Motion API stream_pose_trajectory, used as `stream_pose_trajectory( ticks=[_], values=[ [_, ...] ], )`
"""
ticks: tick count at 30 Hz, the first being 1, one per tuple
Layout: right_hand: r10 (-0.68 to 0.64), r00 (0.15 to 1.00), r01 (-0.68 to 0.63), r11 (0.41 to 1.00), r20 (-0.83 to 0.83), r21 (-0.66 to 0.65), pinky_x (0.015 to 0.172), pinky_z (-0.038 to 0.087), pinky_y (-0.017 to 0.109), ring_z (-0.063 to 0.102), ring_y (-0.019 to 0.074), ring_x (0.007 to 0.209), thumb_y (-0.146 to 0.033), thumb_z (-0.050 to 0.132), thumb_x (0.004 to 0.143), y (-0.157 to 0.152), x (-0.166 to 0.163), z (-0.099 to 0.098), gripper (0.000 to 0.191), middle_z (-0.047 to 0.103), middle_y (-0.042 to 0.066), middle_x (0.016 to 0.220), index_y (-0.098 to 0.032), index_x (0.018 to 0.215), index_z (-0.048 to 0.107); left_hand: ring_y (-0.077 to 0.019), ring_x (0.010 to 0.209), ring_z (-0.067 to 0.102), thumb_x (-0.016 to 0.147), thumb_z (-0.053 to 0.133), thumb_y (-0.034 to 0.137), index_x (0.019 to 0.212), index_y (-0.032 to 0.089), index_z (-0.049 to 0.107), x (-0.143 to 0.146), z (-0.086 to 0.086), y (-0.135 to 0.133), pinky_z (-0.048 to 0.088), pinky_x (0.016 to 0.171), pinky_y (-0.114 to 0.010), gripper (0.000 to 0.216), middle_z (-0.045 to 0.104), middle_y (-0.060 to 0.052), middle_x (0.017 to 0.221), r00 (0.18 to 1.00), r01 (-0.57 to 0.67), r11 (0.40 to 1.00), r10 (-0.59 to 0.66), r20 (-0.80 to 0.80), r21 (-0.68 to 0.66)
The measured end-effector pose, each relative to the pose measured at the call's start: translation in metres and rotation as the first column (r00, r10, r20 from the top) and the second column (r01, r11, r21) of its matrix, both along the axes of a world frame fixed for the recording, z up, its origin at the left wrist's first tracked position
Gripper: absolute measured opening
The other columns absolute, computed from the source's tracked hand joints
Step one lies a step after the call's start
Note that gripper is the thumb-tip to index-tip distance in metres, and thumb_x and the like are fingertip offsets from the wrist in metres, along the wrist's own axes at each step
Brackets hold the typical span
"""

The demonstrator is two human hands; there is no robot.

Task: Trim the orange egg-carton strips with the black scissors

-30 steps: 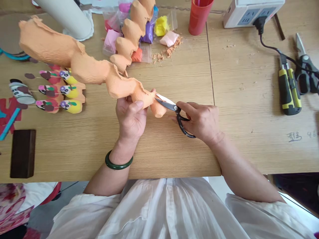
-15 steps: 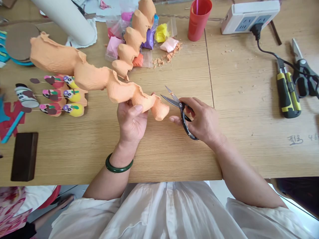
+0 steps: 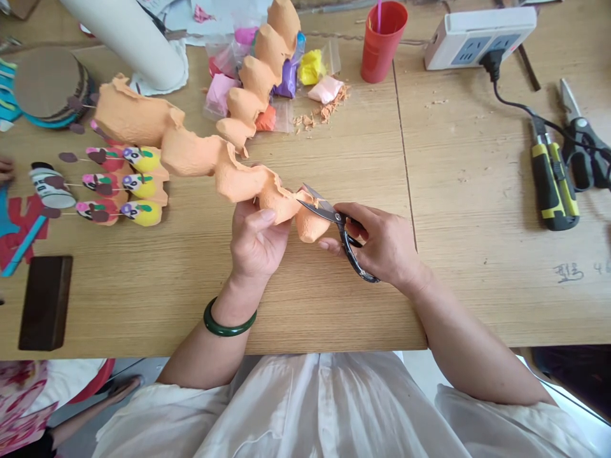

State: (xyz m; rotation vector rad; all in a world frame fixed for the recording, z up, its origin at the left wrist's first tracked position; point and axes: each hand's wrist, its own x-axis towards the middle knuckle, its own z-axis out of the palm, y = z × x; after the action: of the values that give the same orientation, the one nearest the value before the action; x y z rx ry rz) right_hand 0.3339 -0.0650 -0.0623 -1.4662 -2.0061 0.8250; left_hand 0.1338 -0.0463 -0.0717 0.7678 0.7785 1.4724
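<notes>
My left hand (image 3: 260,238) grips an orange egg carton strip (image 3: 191,152) near its close end, thumb in front and fingers behind. The strip is a row of joined cups that runs up to the left above the table. In my right hand (image 3: 382,242) is a pair of black-handled scissors (image 3: 353,254), held by the handles. Their blades are parted and lie over the rim of the last cup (image 3: 310,224). A second orange cup strip (image 3: 258,79) rests farther back on bags of coloured clay (image 3: 286,79).
Painted cup figures (image 3: 121,184) and a dark block (image 3: 46,302) lie at left. A red cup (image 3: 383,41), orange scraps (image 3: 329,108) and a white power strip (image 3: 480,38) stand behind. Cutters (image 3: 554,181) and other scissors (image 3: 580,149) lie right. Another person's hand (image 3: 6,170) shows at the left edge.
The scissors have moved left onto the last cup's rim. The strip has shifted right and slightly down, its far end swinging right. Another person's hand has appeared at the left edge.
</notes>
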Motion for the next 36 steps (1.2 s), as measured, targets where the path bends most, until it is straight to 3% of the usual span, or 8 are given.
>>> stream_pose_trajectory(
  ticks=[5, 11, 16, 21, 26, 31, 36],
  values=[
    [-0.01, 0.999, 0.009, 1.0, -0.038, -0.029, 0.062, 0.033, 0.027, 0.049, 0.0137, 0.06, -0.082, 0.059, 0.087, -0.001, 0.0, -0.001, 0.072, 0.059, 0.0, 0.069, -0.018, 0.116, 0.075, -0.0224, 0.099, 0.066, 0.069, 0.078, 0.028, 0.096, 0.028, 0.07, -0.001, -0.001, 0.0, 0.057, 0.103, -0.041, 0.028, 0.068, -0.001, 0.103, 0.999, -0.01, 0.999, 0.007, -0.049, -0.046],
    [-0.164, 0.949, 0.106, 0.97, -0.27, -0.22, 0.059, 0.032, 0.028, 0.045, 0.0121, 0.061, -0.08, 0.073, 0.077, 0.004, 0.009, 0.004, 0.07, 0.052, -0.002, 0.067, -0.017, 0.109, 0.074, -0.0241, 0.111, 0.067, 0.082, 0.077, 0.038, 0.105, 0.025, 0.068, -0.005, -0.008, 0.002, 0.053, 0.105, -0.04, 0.028, 0.07, -0.002, 0.107, 0.995, -0.023, 1.0, 0.021, -0.093, -0.02],
    [-0.16, 0.844, -0.087, 0.901, -0.512, -0.425, 0.053, 0.031, 0.028, 0.04, 0.0104, 0.057, -0.077, 0.073, 0.081, 0.008, 0.015, 0.017, 0.06, 0.045, -0.004, 0.064, -0.017, 0.092, 0.071, -0.0223, 0.119, 0.065, 0.082, 0.08, 0.036, 0.106, 0.029, 0.07, -0.003, -0.011, 0.003, 0.055, 0.1, -0.035, 0.027, 0.072, 0.0, 0.113, 0.99, -0.07, 0.997, 0.068, -0.121, -0.013],
    [-0.205, 0.781, -0.196, 0.816, -0.59, -0.544, 0.045, 0.031, 0.027, 0.037, 0.0091, 0.052, -0.077, 0.072, 0.082, 0.007, 0.011, 0.02, 0.058, 0.041, -0.005, 0.062, -0.02, 0.078, 0.058, -0.0259, 0.13, 0.06, 0.083, 0.081, 0.038, 0.109, 0.03, 0.071, -0.002, -0.015, 0.005, 0.053, 0.105, -0.04, 0.029, 0.074, 0.001, 0.111, 0.981, -0.126, 0.992, 0.124, -0.149, -0.002],
    [-0.26, 0.756, -0.21, 0.773, -0.6, -0.599, 0.042, 0.032, 0.025, 0.038, 0.008, 0.05, -0.074, 0.071, 0.085, 0.005, 0.005, 0.016, 0.056, 0.046, -0.005, 0.063, -0.018, 0.082, 0.06, -0.0245, 0.129, 0.062, 0.085, 0.079, 0.05, 0.101, 0.026, 0.068, -0.005, -0.018, 0.008, 0.054, 0.108, -0.038, 0.031, 0.073, -0.004, 0.116, 0.963, -0.209, 0.978, 0.2, -0.178, -0.029],
    [-0.255, 0.741, -0.267, 0.737, -0.621, -0.621, 0.042, 0.033, 0.025, 0.041, 0.0085, 0.047, -0.071, 0.068, 0.09, 0.004, 0.004, 0.015, 0.056, 0.047, -0.005, 0.062, -0.016, 0.097, 0.067, -0.0251, 0.137, 0.059, 0.087, 0.075, 0.057, 0.112, 0.027, 0.066, -0.005, -0.019, 0.009, 0.053, 0.113, -0.04, 0.04, 0.071, -0.007, 0.126, 0.958, -0.233, 0.971, 0.221, -0.184, -0.046],
    [-0.187, 0.733, -0.314, 0.76, -0.654, -0.57, 0.045, 0.034, 0.024, 0.042, 0.0074, 0.049, -0.07, 0.066, 0.091, 0.003, 0.003, 0.01, 0.053, 0.047, -0.005, 0.065, -0.017, 0.09, 0.064, -0.0252, 0.134, 0.061, 0.086, 0.077, 0.056, 0.102, 0.025, 0.068, -0.003, -0.017, 0.008, 0.056, 0.109, -0.037, 0.036, 0.073, -0.007, 0.121, 0.955, -0.234, 0.971, 0.22, -0.2, -0.049]
  ],
)
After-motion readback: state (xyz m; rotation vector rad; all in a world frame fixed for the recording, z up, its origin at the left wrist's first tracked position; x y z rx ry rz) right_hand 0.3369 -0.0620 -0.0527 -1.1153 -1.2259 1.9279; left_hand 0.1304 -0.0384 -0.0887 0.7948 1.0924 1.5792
